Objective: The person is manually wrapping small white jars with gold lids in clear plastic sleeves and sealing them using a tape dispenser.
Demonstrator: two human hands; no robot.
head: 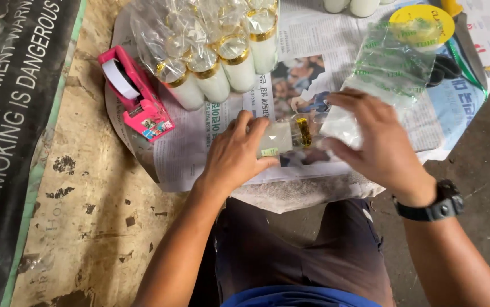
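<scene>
My left hand [238, 149] and my right hand [377, 141] hold a small clear plastic bag [299, 133] between them over the newspaper [199, 142]. Inside the bag is a white cylinder with a gold band. The left hand grips the bag's left end and the right hand grips its right end, beside a stack of empty clear bags with green print [393, 65]. Several wrapped white candles with gold rims [216, 68] lie in a row just beyond my left hand.
A pink tape dispenser [137, 94] sits at the newspaper's left edge. A round yellow lid [421, 24] and dark scissors [444, 68] lie at the far right. A black banner with white print [11, 113] covers the left side. My knees are below.
</scene>
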